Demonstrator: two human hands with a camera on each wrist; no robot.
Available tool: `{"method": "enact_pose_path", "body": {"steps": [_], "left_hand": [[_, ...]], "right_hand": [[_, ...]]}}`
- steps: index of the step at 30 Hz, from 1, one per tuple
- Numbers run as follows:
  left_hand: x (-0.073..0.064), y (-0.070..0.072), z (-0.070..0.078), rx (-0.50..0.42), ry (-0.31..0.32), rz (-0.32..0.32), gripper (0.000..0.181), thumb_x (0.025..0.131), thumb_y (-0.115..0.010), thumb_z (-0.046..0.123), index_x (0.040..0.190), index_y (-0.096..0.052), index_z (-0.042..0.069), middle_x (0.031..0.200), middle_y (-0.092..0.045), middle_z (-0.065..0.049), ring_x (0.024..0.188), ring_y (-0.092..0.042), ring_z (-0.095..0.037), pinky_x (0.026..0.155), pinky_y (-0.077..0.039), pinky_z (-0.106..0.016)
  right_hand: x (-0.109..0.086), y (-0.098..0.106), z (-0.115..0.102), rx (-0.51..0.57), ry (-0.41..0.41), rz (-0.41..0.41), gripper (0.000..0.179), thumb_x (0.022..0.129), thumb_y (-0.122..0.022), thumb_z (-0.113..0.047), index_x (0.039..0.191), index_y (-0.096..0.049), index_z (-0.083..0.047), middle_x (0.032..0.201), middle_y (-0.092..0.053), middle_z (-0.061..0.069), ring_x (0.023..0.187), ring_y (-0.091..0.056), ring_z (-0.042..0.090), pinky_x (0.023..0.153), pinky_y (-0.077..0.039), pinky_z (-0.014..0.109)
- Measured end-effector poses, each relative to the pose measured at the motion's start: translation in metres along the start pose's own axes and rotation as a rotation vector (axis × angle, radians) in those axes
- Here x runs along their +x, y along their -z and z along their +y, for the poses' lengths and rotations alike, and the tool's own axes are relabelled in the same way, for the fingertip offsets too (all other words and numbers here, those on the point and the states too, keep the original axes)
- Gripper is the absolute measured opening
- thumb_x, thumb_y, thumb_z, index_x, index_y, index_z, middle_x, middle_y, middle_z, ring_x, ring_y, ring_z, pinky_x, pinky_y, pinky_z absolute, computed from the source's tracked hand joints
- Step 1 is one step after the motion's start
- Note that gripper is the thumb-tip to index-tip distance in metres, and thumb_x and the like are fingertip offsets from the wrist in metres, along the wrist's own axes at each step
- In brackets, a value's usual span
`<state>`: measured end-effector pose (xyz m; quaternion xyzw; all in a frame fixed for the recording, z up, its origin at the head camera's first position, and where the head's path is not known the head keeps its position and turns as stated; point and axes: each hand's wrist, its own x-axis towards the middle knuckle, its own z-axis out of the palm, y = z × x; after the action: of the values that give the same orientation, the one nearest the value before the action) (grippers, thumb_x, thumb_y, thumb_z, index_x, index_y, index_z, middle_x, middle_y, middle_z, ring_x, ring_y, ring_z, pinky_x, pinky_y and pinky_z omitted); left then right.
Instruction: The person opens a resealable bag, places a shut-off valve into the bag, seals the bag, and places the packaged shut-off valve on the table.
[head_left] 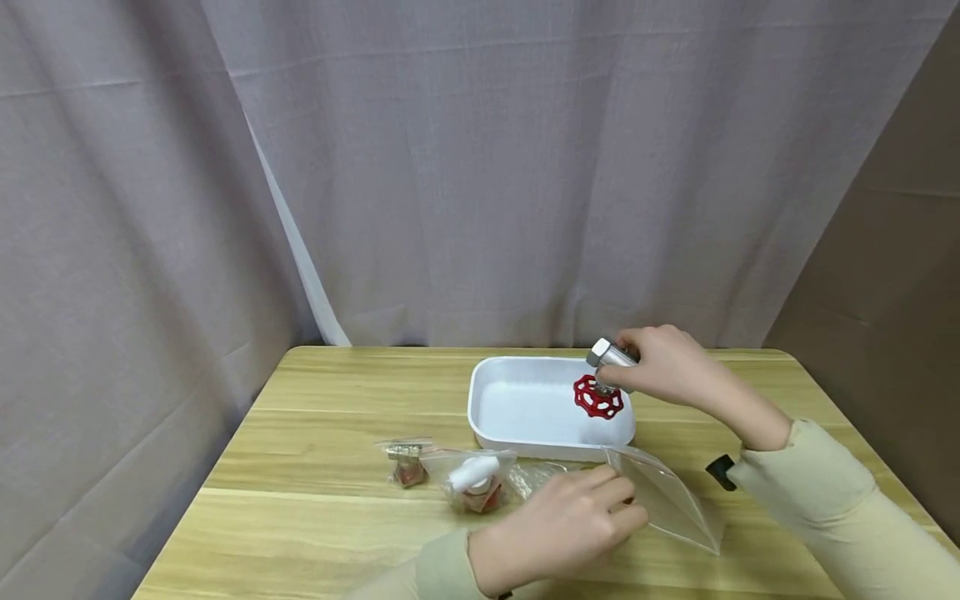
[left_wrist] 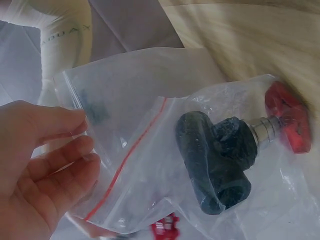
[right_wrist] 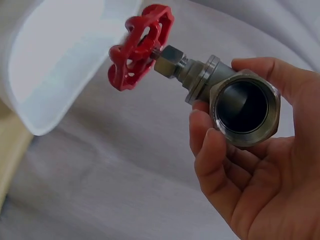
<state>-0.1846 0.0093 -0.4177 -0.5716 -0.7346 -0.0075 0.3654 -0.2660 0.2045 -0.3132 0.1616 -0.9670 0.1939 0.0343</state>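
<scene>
A metal gate valve with a red handwheel is gripped by its body in my right hand. The valve hangs over the right end of a white tray, its handwheel pointing down. In the right wrist view, one threaded opening faces the camera. My left hand is in front of the tray, its thumb and fingers pinching the edge of a clear zip bag. Close by lies a bagged valve, white with a red handle; it looks dark in the left wrist view.
A smaller bagged fitting, metal and red, lies on the wooden table left of the bagged valve. Crumpled clear plastic is just in front of the tray. A grey curtain hangs behind the table.
</scene>
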Motion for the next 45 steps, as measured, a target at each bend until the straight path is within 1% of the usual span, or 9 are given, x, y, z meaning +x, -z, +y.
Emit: {"method": "enact_pose_path", "body": {"steps": [8, 15, 21, 25, 30, 33, 35, 40, 45], "left_hand": [[0.001, 0.002, 0.000, -0.018, 0.008, 0.013, 0.010, 0.090, -0.062, 0.019, 0.087, -0.068, 0.026, 0.089, -0.058, 0.010, 0.085, -0.057, -0.008, 0.065, -0.047, -0.013], [0.002, 0.003, 0.000, -0.055, 0.033, 0.013, 0.007, 0.089, -0.063, 0.018, 0.087, -0.066, 0.024, 0.088, -0.057, 0.009, 0.085, -0.057, -0.009, 0.064, -0.048, -0.016], [0.002, 0.001, 0.000, -0.051, 0.024, 0.017, 0.007, 0.089, -0.064, 0.020, 0.088, -0.068, 0.025, 0.088, -0.058, 0.009, 0.084, -0.056, -0.009, 0.064, -0.048, -0.015], [0.001, 0.000, -0.001, -0.043, 0.018, 0.039, 0.008, 0.090, -0.063, 0.021, 0.087, -0.069, 0.025, 0.090, -0.060, 0.010, 0.084, -0.057, -0.009, 0.063, -0.047, -0.014], [-0.001, 0.001, -0.003, -0.052, 0.029, 0.048, 0.012, 0.093, -0.061, 0.020, 0.093, -0.072, 0.025, 0.097, -0.065, 0.009, 0.091, -0.060, -0.008, 0.068, -0.050, -0.013], [-0.001, 0.002, -0.005, -0.058, 0.042, 0.056, 0.014, 0.095, -0.061, 0.021, 0.096, -0.074, 0.024, 0.102, -0.067, 0.008, 0.096, -0.061, -0.008, 0.072, -0.051, -0.013], [-0.002, 0.002, -0.005, -0.066, 0.048, 0.068, 0.014, 0.096, -0.061, 0.021, 0.095, -0.074, 0.025, 0.103, -0.068, 0.008, 0.097, -0.061, -0.008, 0.071, -0.051, -0.012], [-0.004, 0.001, -0.006, -0.076, 0.049, 0.093, 0.015, 0.097, -0.060, 0.024, 0.093, -0.074, 0.026, 0.097, -0.067, 0.008, 0.091, -0.060, -0.007, 0.069, -0.049, -0.011], [-0.006, 0.000, -0.006, -0.073, 0.041, 0.119, 0.013, 0.095, -0.061, 0.023, 0.095, -0.074, 0.026, 0.098, -0.067, 0.008, 0.088, -0.059, -0.007, 0.070, -0.047, -0.010]], "right_hand": [[-0.036, 0.030, -0.018, 0.014, 0.010, -0.004, 0.024, 0.081, -0.076, -0.039, 0.087, -0.067, -0.017, 0.067, -0.062, -0.009, 0.058, -0.053, 0.011, 0.051, -0.039, 0.028], [-0.058, 0.043, -0.019, 0.053, 0.025, -0.011, 0.024, 0.084, -0.078, -0.038, 0.090, -0.067, -0.018, 0.071, -0.063, -0.010, 0.059, -0.052, 0.010, 0.050, -0.040, 0.026], [-0.070, 0.045, -0.014, 0.102, 0.053, -0.041, 0.020, 0.087, -0.077, -0.037, 0.093, -0.068, -0.020, 0.073, -0.063, -0.013, 0.059, -0.052, 0.006, 0.051, -0.042, 0.024], [-0.075, 0.046, -0.012, 0.164, 0.064, -0.067, 0.016, 0.089, -0.076, -0.033, 0.096, -0.068, -0.021, 0.074, -0.064, -0.013, 0.061, -0.054, 0.005, 0.053, -0.044, 0.025], [-0.081, 0.049, -0.008, 0.253, 0.037, -0.117, 0.015, 0.091, -0.072, -0.029, 0.100, -0.068, -0.018, 0.075, -0.065, -0.008, 0.065, -0.058, 0.008, 0.054, -0.049, 0.028], [-0.084, 0.049, -0.005, 0.290, 0.032, -0.146, 0.016, 0.092, -0.071, -0.028, 0.102, -0.068, -0.015, 0.075, -0.065, -0.006, 0.065, -0.058, 0.009, 0.054, -0.050, 0.029], [-0.086, 0.047, -0.003, 0.309, 0.035, -0.164, 0.017, 0.092, -0.071, -0.026, 0.103, -0.068, -0.014, 0.075, -0.066, -0.006, 0.065, -0.059, 0.009, 0.054, -0.050, 0.029], [-0.091, 0.041, 0.004, 0.356, 0.051, -0.197, 0.016, 0.093, -0.069, -0.023, 0.104, -0.068, -0.011, 0.075, -0.066, -0.006, 0.064, -0.059, 0.008, 0.052, -0.051, 0.029], [-0.094, 0.039, 0.011, 0.399, 0.038, -0.224, 0.017, 0.095, -0.066, -0.021, 0.108, -0.067, -0.010, 0.076, -0.065, -0.003, 0.064, -0.058, 0.010, 0.051, -0.049, 0.029]]}}
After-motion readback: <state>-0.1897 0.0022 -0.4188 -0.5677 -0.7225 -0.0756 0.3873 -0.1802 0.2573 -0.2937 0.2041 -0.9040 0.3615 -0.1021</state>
